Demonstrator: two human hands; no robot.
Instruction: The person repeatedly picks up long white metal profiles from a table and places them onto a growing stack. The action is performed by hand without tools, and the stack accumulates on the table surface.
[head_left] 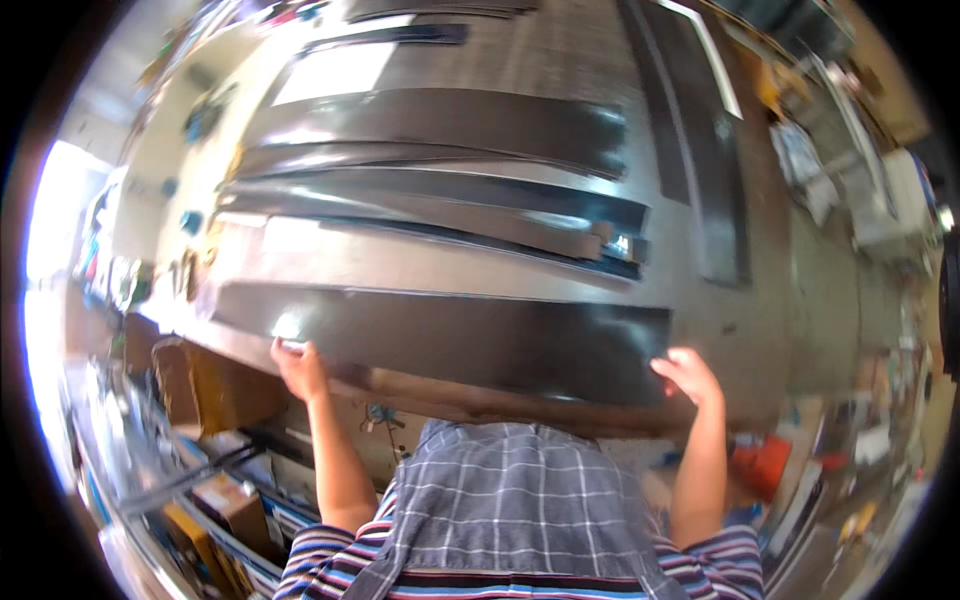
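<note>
A long dark glossy strip (470, 345) stretches across the near side of the table in front of me. My left hand (300, 368) pinches its near edge toward the left, thumb showing on top and other fingers partly hidden. At the strip's right end, my right hand (690, 376) grips the short edge with thumb and curled fingers. Beyond it lie more dark strips, one stack (430, 205) with small brownish pieces (600, 242) on its right end, and a wide strip (470, 118) farther back.
Dark lengthwise strips (715, 200) and a white strip (705, 50) lie at the table's right. A white sheet (335, 72) sits at the far left. Below the table's left edge stand a cardboard box (215, 385) and a rack of flat pieces; an orange-red object (760, 465) is at lower right.
</note>
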